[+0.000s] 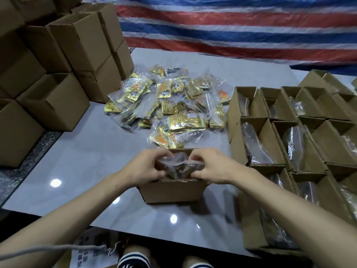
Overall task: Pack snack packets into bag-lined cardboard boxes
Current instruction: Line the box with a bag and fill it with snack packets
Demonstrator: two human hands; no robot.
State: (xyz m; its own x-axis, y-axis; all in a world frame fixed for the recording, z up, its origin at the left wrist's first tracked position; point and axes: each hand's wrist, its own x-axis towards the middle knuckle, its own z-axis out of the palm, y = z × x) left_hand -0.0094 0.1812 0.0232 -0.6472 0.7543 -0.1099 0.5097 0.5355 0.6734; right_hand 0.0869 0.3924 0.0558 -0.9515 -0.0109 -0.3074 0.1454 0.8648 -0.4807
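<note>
On one bag [180, 168], two hands [144, 167] [211, 165]

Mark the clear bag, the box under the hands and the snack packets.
clear bag [180, 166]: head view, crumpled top edge.
box [172, 191]: head view, near outer wall.
snack packets [173, 120]: head view, middle of the pile.

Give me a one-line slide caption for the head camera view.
Left hand and right hand pinch the clear bag inside an open cardboard box, a pile of gold snack packets just beyond.

Bright overhead glare, edges warped, soft focus
</note>
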